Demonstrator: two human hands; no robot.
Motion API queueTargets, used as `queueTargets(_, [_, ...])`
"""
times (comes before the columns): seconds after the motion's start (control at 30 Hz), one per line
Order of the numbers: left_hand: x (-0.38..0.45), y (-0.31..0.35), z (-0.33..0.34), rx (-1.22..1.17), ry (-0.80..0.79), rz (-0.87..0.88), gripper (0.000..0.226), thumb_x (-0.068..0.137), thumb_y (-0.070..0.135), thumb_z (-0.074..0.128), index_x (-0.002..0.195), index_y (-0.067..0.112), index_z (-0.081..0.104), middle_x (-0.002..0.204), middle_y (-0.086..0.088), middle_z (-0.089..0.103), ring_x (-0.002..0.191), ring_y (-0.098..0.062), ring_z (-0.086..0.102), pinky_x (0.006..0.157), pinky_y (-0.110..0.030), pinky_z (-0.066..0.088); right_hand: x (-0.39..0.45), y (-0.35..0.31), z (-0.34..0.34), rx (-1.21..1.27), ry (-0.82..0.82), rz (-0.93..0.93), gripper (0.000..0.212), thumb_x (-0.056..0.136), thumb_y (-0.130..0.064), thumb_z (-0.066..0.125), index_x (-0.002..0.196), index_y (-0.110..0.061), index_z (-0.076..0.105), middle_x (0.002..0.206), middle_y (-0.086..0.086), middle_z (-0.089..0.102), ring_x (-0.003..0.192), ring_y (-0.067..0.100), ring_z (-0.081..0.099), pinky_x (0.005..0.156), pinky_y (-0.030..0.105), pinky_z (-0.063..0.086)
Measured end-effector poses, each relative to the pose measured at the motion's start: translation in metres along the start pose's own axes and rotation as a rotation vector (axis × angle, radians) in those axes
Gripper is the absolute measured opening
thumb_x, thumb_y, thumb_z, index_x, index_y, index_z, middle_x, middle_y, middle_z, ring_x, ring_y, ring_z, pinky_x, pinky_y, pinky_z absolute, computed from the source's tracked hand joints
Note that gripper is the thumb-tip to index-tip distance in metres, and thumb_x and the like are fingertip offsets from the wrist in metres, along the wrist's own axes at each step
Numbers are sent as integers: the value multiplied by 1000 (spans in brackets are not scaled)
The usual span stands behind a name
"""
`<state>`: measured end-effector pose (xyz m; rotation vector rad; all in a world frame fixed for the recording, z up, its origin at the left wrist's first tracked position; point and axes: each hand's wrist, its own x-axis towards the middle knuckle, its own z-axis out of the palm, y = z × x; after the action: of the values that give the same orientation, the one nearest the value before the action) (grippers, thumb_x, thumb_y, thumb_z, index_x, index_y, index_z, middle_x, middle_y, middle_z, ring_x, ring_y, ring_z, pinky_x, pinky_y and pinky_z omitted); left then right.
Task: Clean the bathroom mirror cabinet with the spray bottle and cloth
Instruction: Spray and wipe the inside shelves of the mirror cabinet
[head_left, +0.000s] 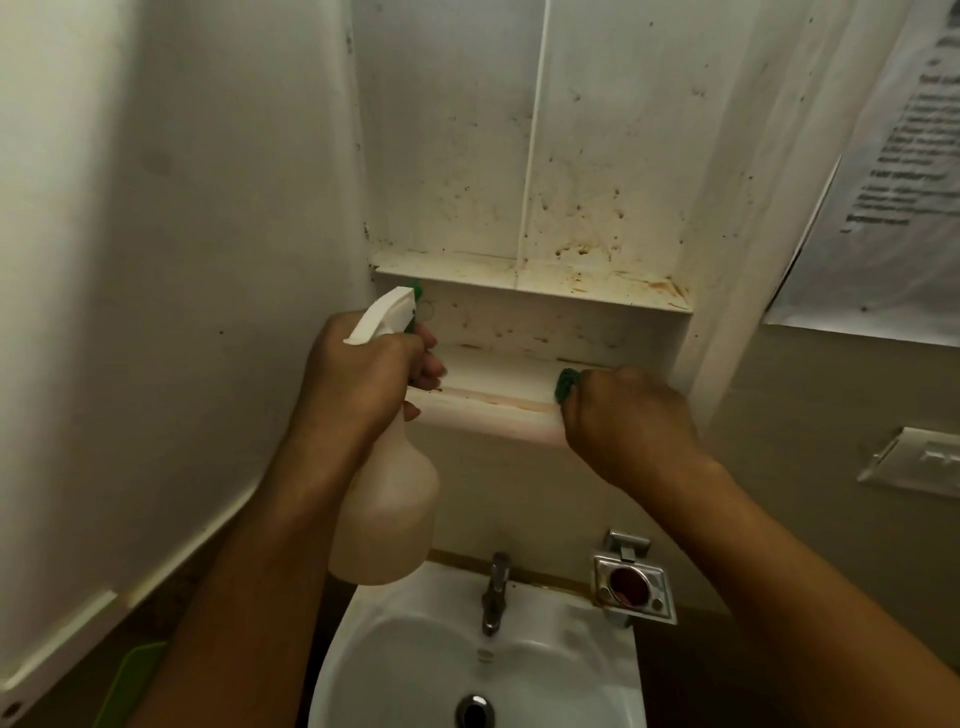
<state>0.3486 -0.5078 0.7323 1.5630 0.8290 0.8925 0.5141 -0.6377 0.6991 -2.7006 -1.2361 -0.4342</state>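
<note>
Both hands grip: left (363, 374) holds upright spray bottle (387, 514), nozzle toward cabinet (519, 291); right (628, 421) clutches cloth (567, 383).

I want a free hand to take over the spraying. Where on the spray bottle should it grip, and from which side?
Probably the narrow neck just under the white trigger head of the spray bottle, where the left hand grips it now. Come from the near side, since the nozzle points at the cabinet; the wide body below looks harder to wrap.
</note>
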Motion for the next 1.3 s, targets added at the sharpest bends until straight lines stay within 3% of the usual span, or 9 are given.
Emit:
queueTargets(0.13, [-6, -5, -11, 4, 4, 8, 21, 83, 4, 57, 94, 14, 72, 79, -6, 76, 76, -16, 74, 58, -28, 52, 8, -15, -11, 18, 47, 89, 22, 101, -25, 42, 98, -15, 61, 82, 1, 56, 73, 20, 58, 65, 34, 53])
queueTargets(0.3, [-6, -16, -16, 30, -11, -11, 18, 90, 8, 59, 103, 11, 70, 85, -6, 75, 79, -14, 73, 57, -27, 52, 15, -24, -23, 447, 337, 68, 32, 106, -27, 34, 111, -8, 60, 95, -3, 47, 84, 14, 50, 75, 32, 48])
queueTargets(0.47, [0, -25, -9, 11, 20, -48, 17, 90, 10, 59, 101, 10, 72, 83, -5, 76, 81, -16, 74, 59, -31, 59, 16, -28, -21, 838, 283, 217, 17, 106, -30, 35, 101, -22, 49, 82, -15, 43, 76, 5, 49, 66, 24, 43])
queueTargets(0.6, [6, -31, 3, -56, 100, -63, 21, 90, 11, 61, 108, 10, 71, 85, -3, 77, 81, -14, 74, 54, -26, 57, 17, -21, -10, 947, 315, 345, 26, 105, -32, 36, 101, -16, 57, 89, -3, 54, 80, 11, 55, 70, 29, 45])
queueTargets(0.8, [8, -30, 16, -62, 140, -97, 18, 87, 3, 61, 77, 18, 63, 61, -1, 62, 56, -15, 59, 58, -29, 54, 9, -10, 0, 1079, 370, 424, 30, 105, -35, 37, 94, -16, 57, 89, -1, 59, 81, 14, 60, 64, 30, 50])
queueTargets(0.9, [11, -29, 19, -27, 26, -101, 12, 85, 3, 60, 85, 12, 68, 60, 0, 68, 60, -16, 66, 59, -31, 55, 3, -4, 0, 1227, 372, 502, 33, 105, -34, 39, 86, -17, 59, 90, 4, 64, 82, 19, 64, 67, 31, 52])
queueTargets(1.03, [11, -21, 30, -24, -101, -78, 21, 83, 3, 56, 93, 11, 72, 82, -4, 79, 79, -16, 75, 62, -29, 54, -5, 5, -2, 1314, 379, 548, 33, 104, -31, 41, 82, -19, 62, 91, 6, 69, 83, 22, 68, 73, 39, 59])
queueTargets(1.13, [13, -18, 43, -36, -84, -66, 19, 83, 2, 56, 87, 12, 71, 74, -3, 77, 71, -17, 73, 63, -30, 54, -10, 7, -3, 1345, 366, 550, 29, 105, -28, 41, 86, -20, 61, 91, 6, 68, 82, 20, 68, 71, 39, 58])
queueTargets(1.3, [18, -15, 59, -21, -121, -112, 23, 84, 4, 60, 105, 5, 68, 64, -4, 67, 57, -17, 62, 57, -31, 53, -14, 6, -3, 1550, 356, 643, 25, 104, -23, 43, 89, -18, 62, 92, 9, 68, 89, 28, 68, 78, 49, 57])
